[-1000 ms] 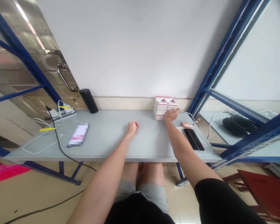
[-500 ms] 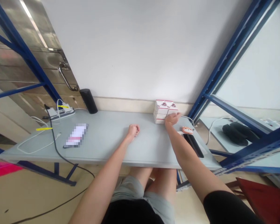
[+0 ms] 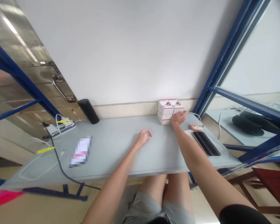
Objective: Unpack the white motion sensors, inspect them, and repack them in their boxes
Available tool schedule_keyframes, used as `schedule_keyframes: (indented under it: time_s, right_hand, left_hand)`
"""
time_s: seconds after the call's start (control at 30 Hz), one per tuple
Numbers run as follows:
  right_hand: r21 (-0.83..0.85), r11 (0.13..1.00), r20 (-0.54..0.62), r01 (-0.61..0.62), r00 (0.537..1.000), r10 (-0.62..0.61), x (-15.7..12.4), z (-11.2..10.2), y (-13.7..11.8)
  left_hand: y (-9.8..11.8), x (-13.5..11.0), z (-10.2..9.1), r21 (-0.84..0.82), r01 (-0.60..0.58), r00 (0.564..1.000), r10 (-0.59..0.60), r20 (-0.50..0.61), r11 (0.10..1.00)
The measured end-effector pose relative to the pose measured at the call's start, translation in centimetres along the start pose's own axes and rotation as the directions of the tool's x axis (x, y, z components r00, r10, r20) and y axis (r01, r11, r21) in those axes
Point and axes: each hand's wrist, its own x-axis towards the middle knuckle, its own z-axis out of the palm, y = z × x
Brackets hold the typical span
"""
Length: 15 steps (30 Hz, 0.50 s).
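A stack of small white boxes with red edges (image 3: 165,109) stands at the back right of the grey table (image 3: 116,149), against the wall. My right hand (image 3: 179,117) is at the stack's front right corner, its fingers pointing right and partly stretched. It seems to touch the boxes, but contact is partly hidden. Nearer the table's middle, my left hand (image 3: 144,137) rests with loosely curled fingers, a gap showing between them and nothing held.
A black cylinder (image 3: 88,111) leans at the back left. Further left are a power strip (image 3: 63,128), cables and a blurred-screen phone (image 3: 81,152). A dark phone (image 3: 206,143) and a small orange-and-white animal-face item (image 3: 196,127) lie right of my forearm. Blue frame posts (image 3: 221,56) flank the table.
The view has shifted, so most tabletop things sit further right. My left hand has loosened from a fist. My right hand stays beside the boxes.
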Motion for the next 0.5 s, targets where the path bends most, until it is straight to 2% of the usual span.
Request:
schedule_keyframes:
  time_s: [0.2,0.37,0.5]
  right_hand:
    - [-0.012,1.0,-0.054,0.018,0.998,-0.019,0.09,0.43,0.5]
    - [-0.021,0.999,-0.077,0.036,0.996,-0.038,0.1,0.58,0.62]
    - [-0.027,0.998,-0.074,0.053,0.996,-0.055,0.16,0.57,0.65]
  left_hand:
    - [-0.85,0.63,-0.34,0.034,-0.086,0.993,0.083,0.085,0.996]
    - [-1.06,0.75,-0.09,-0.017,-0.206,0.976,0.207,0.072,0.978]
    - [-0.67,0.55,0.14,-0.051,-0.258,0.963,0.261,0.066,0.965]
